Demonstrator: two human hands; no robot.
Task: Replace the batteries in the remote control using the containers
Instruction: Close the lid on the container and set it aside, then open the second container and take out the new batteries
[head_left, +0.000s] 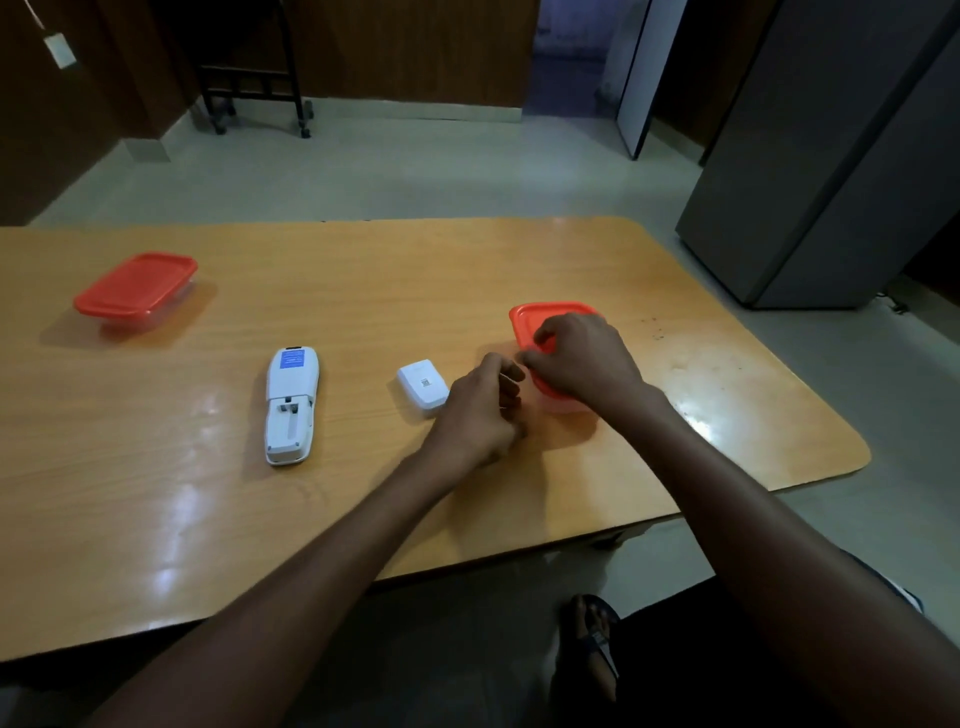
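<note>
A white remote control (291, 405) lies face down on the wooden table (208, 519), its battery bay uncovered and showing no batteries. Its white battery cover (422, 387) lies to the right of it. One clear container with a red lid (136, 291) stands at the far left, lid on. A second red-lidded container (540, 319) sits at the right. My right hand (582, 358) rests on that lid, fingers curled at its near-left corner. My left hand (480, 415) is curled beside the container's left side; what it holds, if anything, is hidden.
The table's right edge and rounded corner (852, 457) lie close to the right container. A grey cabinet (831, 182) stands on the floor beyond the table, and a dark wheeled stand (254, 88) is at the back. My sandalled foot (592, 649) shows below the table.
</note>
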